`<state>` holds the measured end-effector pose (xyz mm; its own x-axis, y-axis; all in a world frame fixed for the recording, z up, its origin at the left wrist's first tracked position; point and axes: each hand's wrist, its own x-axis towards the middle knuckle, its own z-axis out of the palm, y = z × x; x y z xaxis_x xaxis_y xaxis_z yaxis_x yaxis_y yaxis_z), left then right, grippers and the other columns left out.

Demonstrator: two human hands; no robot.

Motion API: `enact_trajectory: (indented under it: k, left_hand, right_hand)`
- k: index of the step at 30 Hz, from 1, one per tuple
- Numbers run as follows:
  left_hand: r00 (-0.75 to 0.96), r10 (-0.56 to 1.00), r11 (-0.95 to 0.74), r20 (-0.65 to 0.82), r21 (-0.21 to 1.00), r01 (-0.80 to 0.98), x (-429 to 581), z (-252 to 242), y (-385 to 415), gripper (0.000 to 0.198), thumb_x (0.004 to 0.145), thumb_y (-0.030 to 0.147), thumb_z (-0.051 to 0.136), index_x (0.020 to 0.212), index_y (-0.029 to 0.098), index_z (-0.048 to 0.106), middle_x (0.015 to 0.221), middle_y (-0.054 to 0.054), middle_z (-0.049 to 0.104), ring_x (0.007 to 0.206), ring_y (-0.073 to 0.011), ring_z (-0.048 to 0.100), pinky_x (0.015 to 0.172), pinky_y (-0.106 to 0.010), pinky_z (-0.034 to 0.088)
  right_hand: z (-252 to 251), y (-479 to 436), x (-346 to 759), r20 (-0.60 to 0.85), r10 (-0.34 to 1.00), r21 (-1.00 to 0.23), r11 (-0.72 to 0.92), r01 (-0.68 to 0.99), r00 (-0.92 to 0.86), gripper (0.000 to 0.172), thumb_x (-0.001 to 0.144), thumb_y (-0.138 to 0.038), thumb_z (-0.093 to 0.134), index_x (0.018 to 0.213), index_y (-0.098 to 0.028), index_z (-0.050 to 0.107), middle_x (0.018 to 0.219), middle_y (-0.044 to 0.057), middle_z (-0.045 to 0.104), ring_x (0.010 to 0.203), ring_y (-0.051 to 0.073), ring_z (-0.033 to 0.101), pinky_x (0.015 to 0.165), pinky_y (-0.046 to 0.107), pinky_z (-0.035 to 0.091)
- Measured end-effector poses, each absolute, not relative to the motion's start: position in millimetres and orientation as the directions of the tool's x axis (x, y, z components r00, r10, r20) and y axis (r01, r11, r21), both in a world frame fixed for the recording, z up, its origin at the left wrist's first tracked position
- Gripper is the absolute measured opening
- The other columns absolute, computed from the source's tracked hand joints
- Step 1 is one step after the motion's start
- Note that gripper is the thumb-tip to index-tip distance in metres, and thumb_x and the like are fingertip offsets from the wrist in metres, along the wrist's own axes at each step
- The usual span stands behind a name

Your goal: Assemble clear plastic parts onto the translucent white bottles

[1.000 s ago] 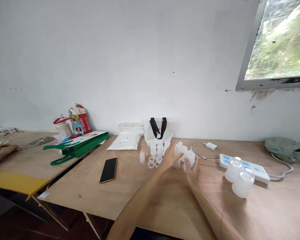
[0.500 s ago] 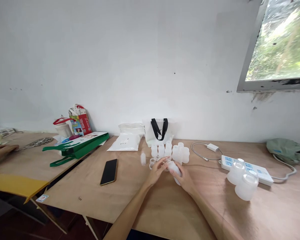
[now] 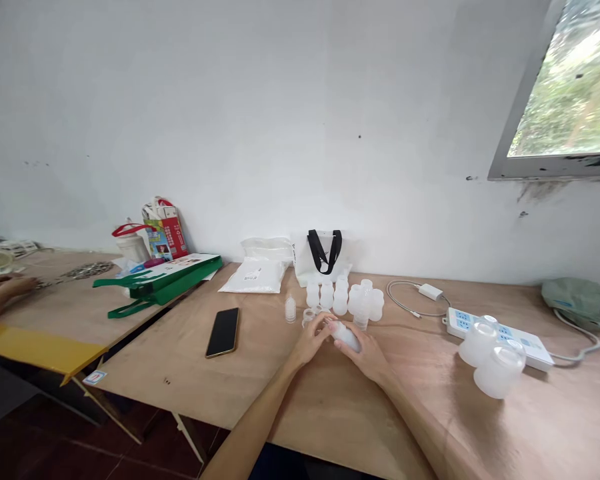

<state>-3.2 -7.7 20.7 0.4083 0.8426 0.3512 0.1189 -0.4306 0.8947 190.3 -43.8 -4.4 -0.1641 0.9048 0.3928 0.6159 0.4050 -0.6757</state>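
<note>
My right hand (image 3: pixel 367 357) is wrapped round a small translucent white plastic bottle (image 3: pixel 347 335) lying tilted just above the wooden table (image 3: pixel 330 407). My left hand (image 3: pixel 314 339) meets it at the bottle's mouth end, fingers pinched there; what they pinch is too small to make out. Just behind my hands stands a cluster of several similar small bottles (image 3: pixel 344 297), with a lone one (image 3: pixel 291 309) and a few loose caps (image 3: pixel 309 316) to the left.
A black phone (image 3: pixel 223 331) lies left of my hands. Two larger upturned white jars (image 3: pixel 490 355) sit at right before a power strip (image 3: pixel 500 330) and charger cable (image 3: pixel 414 297). White bags (image 3: pixel 260 270) line the wall. Another person's hand (image 3: pixel 0 293) rests on the left table.
My hands drew back from the bottle cluster toward me with one bottle in the right hand. The left hand closed onto its mouth end. The view shifted slightly left.
</note>
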Motion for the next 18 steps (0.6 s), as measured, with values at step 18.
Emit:
enact_trajectory:
  k: [18]
  left_hand:
    - [0.360, 0.835, -0.522, 0.416, 0.807, 0.277, -1, -3, 10, 0.039, 0.099, 0.056, 0.053, 0.090, 0.022, 0.069, 0.087, -0.004, 0.070, 0.077, -0.0186, 0.063, 0.064, -0.030, 0.053]
  right_hand:
    - [-1, -37, 200, 0.453, 0.862, -0.302, 0.387, 0.871, -0.226, 0.039, 0.095, -0.042, 0.063, 0.132, -0.029, 0.068, 0.118, 0.007, 0.079, 0.100, 0.029, 0.076, 0.073, 0.033, 0.055]
